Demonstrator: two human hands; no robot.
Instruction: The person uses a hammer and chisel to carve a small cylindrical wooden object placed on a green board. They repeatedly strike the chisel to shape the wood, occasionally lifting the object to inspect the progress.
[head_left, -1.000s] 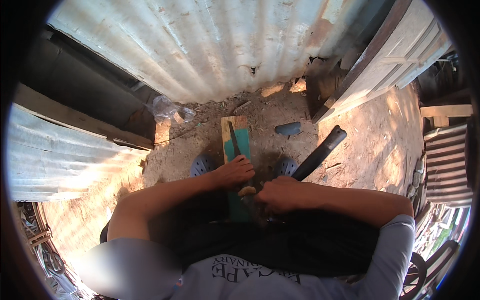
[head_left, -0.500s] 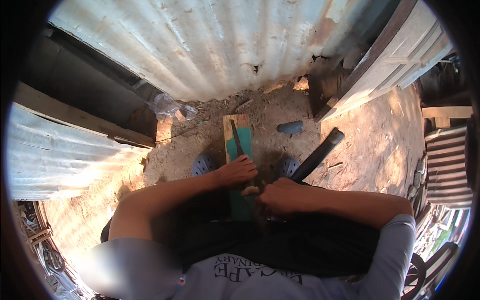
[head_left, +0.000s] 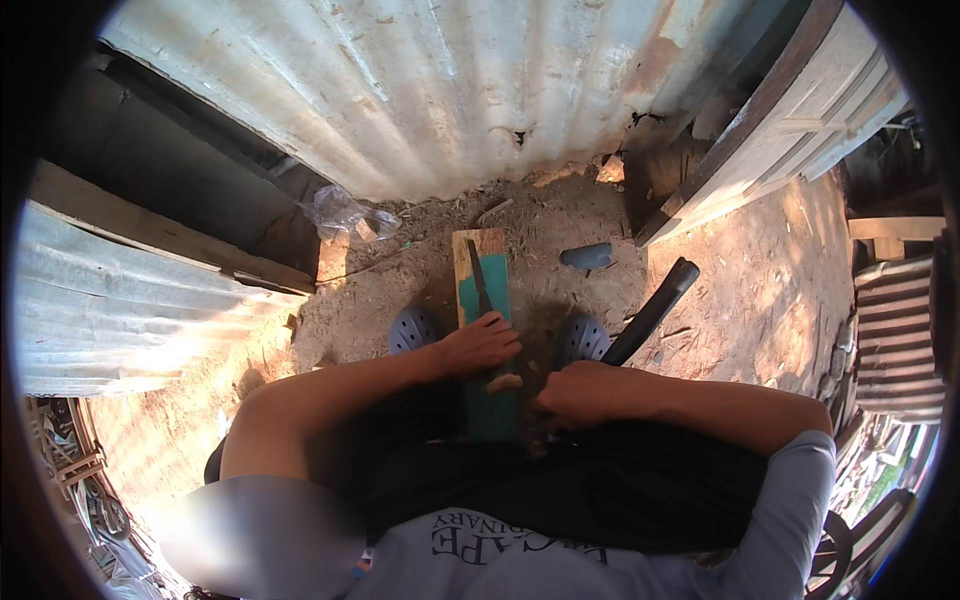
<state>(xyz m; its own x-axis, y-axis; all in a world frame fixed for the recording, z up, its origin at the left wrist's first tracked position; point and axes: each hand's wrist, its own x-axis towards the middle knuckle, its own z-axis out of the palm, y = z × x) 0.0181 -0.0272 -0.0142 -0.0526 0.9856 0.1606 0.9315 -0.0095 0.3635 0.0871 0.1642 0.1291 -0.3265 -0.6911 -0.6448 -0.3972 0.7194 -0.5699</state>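
Corrugated metal (head_left: pixel 430 100) backs a dirt floor (head_left: pixel 745 285) across the top of the frame. At centre, the left hand (head_left: pixel 483 343) grasps a dark slender strip (head_left: pixel 477 270) over a green-painted board (head_left: pixel 497 285), near a pale piece (head_left: pixel 505 382); the right hand (head_left: pixel 577 391) appears clenched around a long black bar (head_left: pixel 655 311). Work looks underway, but how much is done or left cannot be told.

Dark tool (head_left: pixel 477 273) (slim, tapered) overlies green board (head_left: pixel 497 275), black bar (head_left: pixel 655 308) slanting rightward.
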